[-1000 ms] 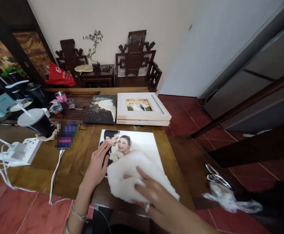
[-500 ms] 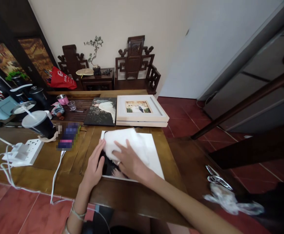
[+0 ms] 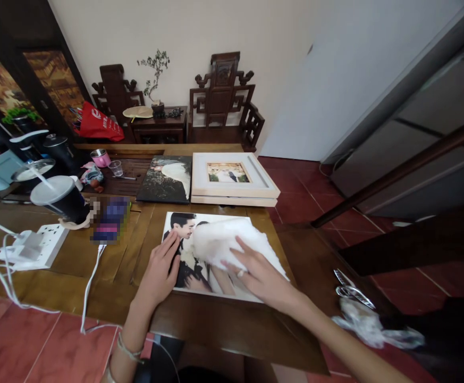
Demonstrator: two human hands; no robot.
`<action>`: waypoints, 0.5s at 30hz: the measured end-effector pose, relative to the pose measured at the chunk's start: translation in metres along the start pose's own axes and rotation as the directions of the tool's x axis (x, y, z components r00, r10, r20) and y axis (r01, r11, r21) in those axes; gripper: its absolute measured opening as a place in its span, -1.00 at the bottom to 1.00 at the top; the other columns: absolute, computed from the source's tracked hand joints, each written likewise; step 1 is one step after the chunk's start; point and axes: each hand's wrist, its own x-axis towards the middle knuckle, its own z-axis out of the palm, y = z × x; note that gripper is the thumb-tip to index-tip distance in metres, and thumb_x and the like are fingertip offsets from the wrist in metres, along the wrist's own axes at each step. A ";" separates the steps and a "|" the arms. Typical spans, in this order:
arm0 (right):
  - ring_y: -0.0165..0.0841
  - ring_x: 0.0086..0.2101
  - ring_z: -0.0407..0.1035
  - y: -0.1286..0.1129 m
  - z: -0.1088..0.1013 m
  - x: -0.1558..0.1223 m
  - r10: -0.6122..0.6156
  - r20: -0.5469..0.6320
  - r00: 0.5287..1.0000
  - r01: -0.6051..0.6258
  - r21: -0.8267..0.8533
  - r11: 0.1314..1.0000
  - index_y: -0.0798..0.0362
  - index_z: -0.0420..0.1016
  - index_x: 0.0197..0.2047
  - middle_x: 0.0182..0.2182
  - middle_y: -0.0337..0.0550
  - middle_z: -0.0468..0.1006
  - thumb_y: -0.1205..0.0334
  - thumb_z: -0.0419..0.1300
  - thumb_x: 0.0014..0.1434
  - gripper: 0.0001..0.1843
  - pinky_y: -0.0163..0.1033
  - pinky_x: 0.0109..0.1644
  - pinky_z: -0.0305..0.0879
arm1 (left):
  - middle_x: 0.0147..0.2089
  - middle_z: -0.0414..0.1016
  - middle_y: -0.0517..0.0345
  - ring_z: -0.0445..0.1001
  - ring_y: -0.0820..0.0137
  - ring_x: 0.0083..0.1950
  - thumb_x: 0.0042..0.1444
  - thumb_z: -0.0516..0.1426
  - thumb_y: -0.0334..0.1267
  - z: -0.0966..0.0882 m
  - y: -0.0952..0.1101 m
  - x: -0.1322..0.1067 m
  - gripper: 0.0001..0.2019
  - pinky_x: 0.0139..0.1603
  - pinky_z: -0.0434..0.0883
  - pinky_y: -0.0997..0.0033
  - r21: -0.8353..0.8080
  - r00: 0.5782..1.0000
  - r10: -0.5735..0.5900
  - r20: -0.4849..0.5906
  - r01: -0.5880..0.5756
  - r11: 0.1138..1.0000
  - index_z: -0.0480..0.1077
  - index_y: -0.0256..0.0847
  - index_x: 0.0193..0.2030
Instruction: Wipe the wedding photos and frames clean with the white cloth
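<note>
A large photo print of a couple (image 3: 187, 266) lies flat on the wooden table (image 3: 136, 239) in front of me. My left hand (image 3: 160, 271) rests flat on the print's left edge, fingers stretched out. My right hand (image 3: 258, 274), with a ring on one finger, presses a white cloth (image 3: 224, 244) onto the right half of the print, fingers spread over the cloth. The cloth hides part of the picture.
Behind the print lie a dark photo canvas (image 3: 167, 180) and a white framed photo (image 3: 232, 178). To the left are a lidded cup with straw (image 3: 58, 198), a power strip with cables (image 3: 36, 244) and a pink cup (image 3: 100, 157). Scissors and crumpled plastic (image 3: 359, 314) lie at the right.
My right hand slid the cloth from the print's near edge up to its top left, then across to the right half. My left hand stayed on the left edge.
</note>
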 end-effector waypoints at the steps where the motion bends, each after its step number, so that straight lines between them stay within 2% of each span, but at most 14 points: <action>1: -0.02 0.03 0.38 0.004 0.002 0.009 0.024 -0.032 0.999 -0.025 -0.001 1.000 0.00 0.44 -0.17 -0.18 -0.08 0.60 0.35 -0.07 0.19 -0.71 0.15 0.16 0.21 | 0.41 0.07 -0.04 0.02 0.20 0.43 0.33 -0.10 -0.29 0.000 -0.001 0.000 -0.52 0.31 0.14 -0.04 0.003 1.000 0.000 -0.002 0.000 1.000 0.03 -0.09 0.38; 4: -0.11 -0.05 0.44 0.001 0.011 0.047 0.042 -0.073 0.996 -0.040 0.028 0.999 -0.05 0.43 -0.16 -0.22 -0.19 0.61 0.38 -0.12 0.24 -0.68 0.15 0.24 0.09 | 0.41 0.08 -0.04 0.02 0.21 0.43 0.32 -0.09 -0.31 0.001 -0.001 0.001 -0.51 0.32 0.14 -0.04 0.000 1.000 -0.003 -0.002 0.003 1.000 0.04 -0.09 0.38; 9: -0.17 -0.08 0.45 -0.025 0.036 0.106 -0.018 -0.071 0.997 0.021 0.045 0.999 0.00 0.40 -0.22 -0.17 -0.14 0.60 0.22 -0.11 0.35 -0.73 0.07 0.30 -0.03 | 0.36 0.17 -0.10 0.09 0.18 0.40 0.30 -0.06 -0.28 0.000 0.000 0.000 -0.55 0.32 0.14 -0.01 0.013 0.999 -0.047 -0.006 0.047 0.999 0.15 -0.18 0.33; 12: -0.20 -0.13 0.46 -0.027 0.037 0.110 -0.031 -0.067 0.997 0.035 0.058 0.998 0.00 0.39 -0.25 -0.22 -0.17 0.60 0.22 -0.10 0.36 -0.73 0.02 0.30 -0.03 | 0.35 0.19 -0.12 0.10 0.18 0.40 0.30 -0.06 -0.27 0.000 -0.001 0.000 -0.56 0.33 0.14 0.00 0.015 0.998 -0.058 0.001 0.058 0.998 0.17 -0.21 0.31; 15: -0.21 -0.16 0.47 -0.012 0.022 0.089 -0.011 -0.074 0.997 0.017 0.076 0.997 -0.03 0.40 -0.29 -0.28 -0.24 0.60 0.22 -0.08 0.34 -0.74 0.01 0.26 0.06 | 0.38 0.14 -0.09 0.05 0.21 0.42 0.31 -0.07 -0.30 0.000 -0.001 0.001 -0.54 0.34 0.12 -0.01 0.000 0.999 -0.033 0.004 0.033 0.999 0.12 -0.17 0.34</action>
